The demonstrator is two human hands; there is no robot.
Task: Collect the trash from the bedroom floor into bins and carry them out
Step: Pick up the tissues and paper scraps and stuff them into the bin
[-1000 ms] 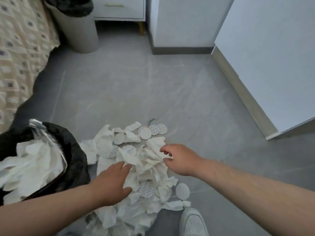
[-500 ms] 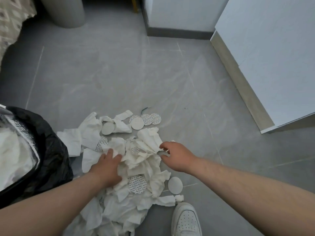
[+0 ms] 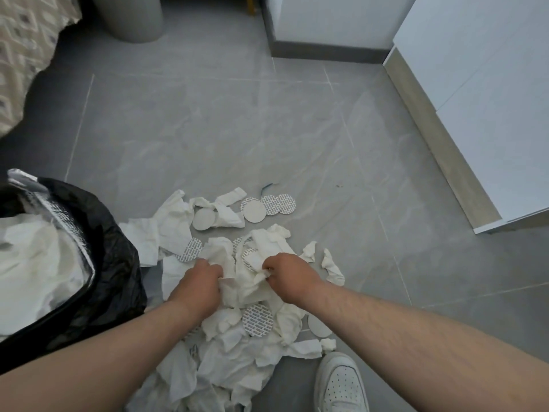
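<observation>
A heap of crumpled white tissues (image 3: 237, 346) mixed with round white and printed foil discs (image 3: 258, 320) lies on the grey tile floor in front of me. My left hand (image 3: 197, 282) and my right hand (image 3: 289, 276) are both curled into the middle of the heap, each gripping a wad of tissues, with the bunch squeezed between them. At the left stands a bin lined with a black bag (image 3: 113, 263), holding white tissues and a silvery foil pouch (image 3: 59, 221).
A second grey round bin (image 3: 130, 19) stands at the far top left beside a patterned bedspread (image 3: 26, 52). White cabinets (image 3: 481, 93) run along the right and the back wall. My white shoe (image 3: 340, 385) is at the bottom right of the heap.
Both hands have closed together on the tissues in the middle of the heap, bunching them up. The camera has tilted, so the bin sits further left.
</observation>
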